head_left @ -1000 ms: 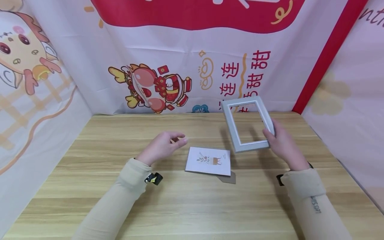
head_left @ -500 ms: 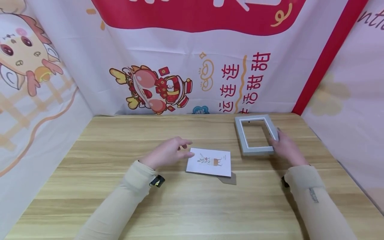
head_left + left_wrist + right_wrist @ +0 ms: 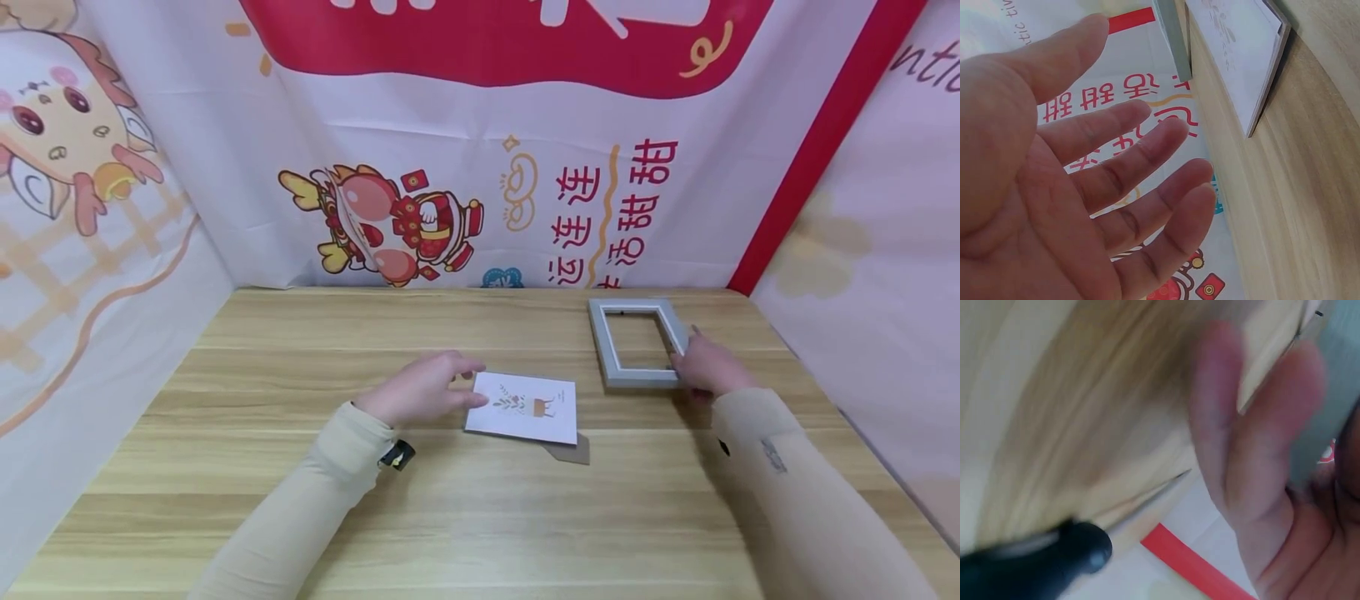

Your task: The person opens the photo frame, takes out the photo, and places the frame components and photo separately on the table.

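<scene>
My left hand (image 3: 423, 387) hovers at the left edge of a white card (image 3: 525, 417) printed with a potted plant. In the left wrist view its fingers are loosely spread, apart from the card (image 3: 1238, 59). A brown stand flap (image 3: 572, 453) pokes out from beneath the card. At right, my right hand (image 3: 712, 368) holds the right side of a grey picture frame (image 3: 637, 380), thumb over the inner edge. The frame looks flat on the table, its opening showing bare wood. The right wrist view shows the frame (image 3: 1329, 381) beyond two blurred fingers; the other fingers are mostly hidden.
A wood-grain table (image 3: 480, 525) carries everything. Behind it hangs a white cloth (image 3: 420, 108) with red patches, cartoon figures and lettering. More printed cloth (image 3: 862, 275) walls off both sides.
My right hand has lowered the picture frame from a raised tilt to lie near the back right of the table. My left hand has moved slightly right, to the card's edge.
</scene>
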### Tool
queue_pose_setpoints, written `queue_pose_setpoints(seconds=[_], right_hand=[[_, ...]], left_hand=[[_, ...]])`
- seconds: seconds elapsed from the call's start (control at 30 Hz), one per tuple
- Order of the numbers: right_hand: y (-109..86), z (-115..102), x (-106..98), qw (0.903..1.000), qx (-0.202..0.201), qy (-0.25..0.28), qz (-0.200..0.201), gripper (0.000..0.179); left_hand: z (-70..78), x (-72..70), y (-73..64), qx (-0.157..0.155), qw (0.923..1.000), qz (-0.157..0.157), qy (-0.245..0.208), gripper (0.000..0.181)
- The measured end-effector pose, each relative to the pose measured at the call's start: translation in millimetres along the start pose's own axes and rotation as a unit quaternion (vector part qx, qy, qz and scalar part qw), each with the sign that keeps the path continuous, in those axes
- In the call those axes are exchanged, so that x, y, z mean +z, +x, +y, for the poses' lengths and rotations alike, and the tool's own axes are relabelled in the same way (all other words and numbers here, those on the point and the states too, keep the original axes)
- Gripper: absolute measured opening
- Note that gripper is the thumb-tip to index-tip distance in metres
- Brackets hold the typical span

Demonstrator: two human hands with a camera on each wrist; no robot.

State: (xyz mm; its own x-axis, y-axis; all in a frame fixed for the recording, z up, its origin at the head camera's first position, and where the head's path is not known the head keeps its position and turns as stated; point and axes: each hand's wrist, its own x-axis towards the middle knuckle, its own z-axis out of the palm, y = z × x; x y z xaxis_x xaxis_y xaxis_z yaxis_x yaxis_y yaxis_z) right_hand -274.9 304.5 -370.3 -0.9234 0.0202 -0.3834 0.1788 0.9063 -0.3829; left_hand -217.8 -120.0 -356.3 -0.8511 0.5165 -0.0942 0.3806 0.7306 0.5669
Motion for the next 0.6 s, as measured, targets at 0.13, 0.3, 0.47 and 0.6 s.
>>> queue_pose_setpoints(seconds=[0.13, 0.3, 0.47, 0.6], right_hand=[[3.1, -4, 0, 0.9981, 0.024, -0.056, -0.005, 0.032], [5.1, -6, 2, 0.9948, 0.016, -0.100, 0.008, 0.031], [7.0, -5, 3, 0.9926, 0.001, -0.120, 0.014, 0.032], [11.1, -2, 3, 0.9925, 0.006, -0.121, 0.011, 0.034]], left_hand=[[1.8, -0.5, -1.2, 0.008, 1.0000, -0.001, 0.002, 0.057], [2.3, -0.6, -1.3, 0.012, 0.9999, -0.007, 0.004, 0.056], [2.3, -0.7, -2.2, 0.010, 0.9998, -0.015, 0.004, 0.056], [2.0, -0.3, -3.2, 0.010, 0.9998, -0.018, 0.006, 0.056]])
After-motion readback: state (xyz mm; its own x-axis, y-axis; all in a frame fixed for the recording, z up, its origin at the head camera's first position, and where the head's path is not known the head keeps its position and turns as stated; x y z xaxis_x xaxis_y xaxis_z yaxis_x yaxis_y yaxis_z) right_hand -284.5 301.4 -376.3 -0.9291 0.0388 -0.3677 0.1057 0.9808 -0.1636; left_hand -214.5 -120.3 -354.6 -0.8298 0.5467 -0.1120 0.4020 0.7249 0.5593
